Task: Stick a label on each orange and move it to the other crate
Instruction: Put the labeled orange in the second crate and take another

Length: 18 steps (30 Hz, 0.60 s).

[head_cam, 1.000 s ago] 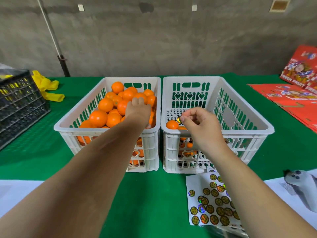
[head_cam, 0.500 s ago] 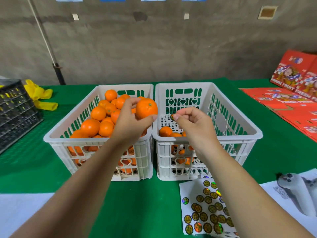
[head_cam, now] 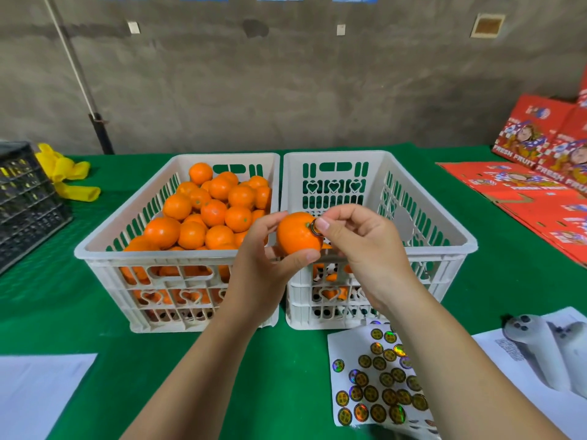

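**Label meets orange above two white crates on a green desk**

The left hand (head_cam: 263, 268) grips an orange (head_cam: 297, 233) above the seam where the two crates meet, fingers curled behind it and the thumb under its front. The right hand (head_cam: 365, 249) pinches a small round label (head_cam: 316, 227) between thumb and forefinger and holds it against the upper right side of the orange, next to the stem spot.

The left crate (head_cam: 104, 249) is heaped with oranges (head_cam: 209, 211) almost to the rim. The right crate (head_cam: 457, 246) holds only a few, seen through the slots in its front wall. The two crates stand side by side, touching or nearly so, near the middle of the desk (head_cam: 286, 369).

The desk is covered in green cloth. A sheet of shiny round labels (head_cam: 378, 385) lies on it just in front of the right crate, partly under the right forearm. White paper (head_cam: 35, 395) lies at the near left corner, and more white paper at the near right carries a pale grey handheld device (head_cam: 540, 350). A black crate (head_cam: 25, 198) sits at the far left with a yellow glove (head_cam: 68, 176) beside it. Flattened red fruit boxes (head_cam: 527, 198) lie and lean at the far right.

Behind the desk rises a bare grey concrete wall (head_cam: 286, 74), with a thin pole (head_cam: 79, 77) leaning against it on the left.
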Available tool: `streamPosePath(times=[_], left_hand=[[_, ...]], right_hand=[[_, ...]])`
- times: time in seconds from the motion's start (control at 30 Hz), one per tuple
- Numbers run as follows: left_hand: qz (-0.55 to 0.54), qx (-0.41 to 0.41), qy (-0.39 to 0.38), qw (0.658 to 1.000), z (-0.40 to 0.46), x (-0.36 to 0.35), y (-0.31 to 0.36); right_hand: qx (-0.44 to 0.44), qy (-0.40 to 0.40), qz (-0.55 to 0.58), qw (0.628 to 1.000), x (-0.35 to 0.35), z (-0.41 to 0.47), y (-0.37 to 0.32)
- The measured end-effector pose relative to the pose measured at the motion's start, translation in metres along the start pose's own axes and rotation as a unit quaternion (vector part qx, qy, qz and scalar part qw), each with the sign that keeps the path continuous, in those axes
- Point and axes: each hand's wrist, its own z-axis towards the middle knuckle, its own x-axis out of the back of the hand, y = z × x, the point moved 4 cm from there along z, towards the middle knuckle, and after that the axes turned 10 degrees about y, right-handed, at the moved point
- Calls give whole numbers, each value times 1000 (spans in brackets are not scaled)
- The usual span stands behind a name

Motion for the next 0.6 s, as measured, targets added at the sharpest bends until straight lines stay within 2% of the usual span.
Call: streamPosePath(times=[0.27,0.5,0.6], left_hand=[[-28,0,11,1000,-4,4,-1],[-27,-27,26,999,-6,7,6],[-19,-28,46,998,-9,7,5]], right_hand=[[22,-69,-65,995,-5,-5,-7],[33,-48,-54,997,-1,-6,-8],[36,-63,-60,996,-7,-8,-7]])
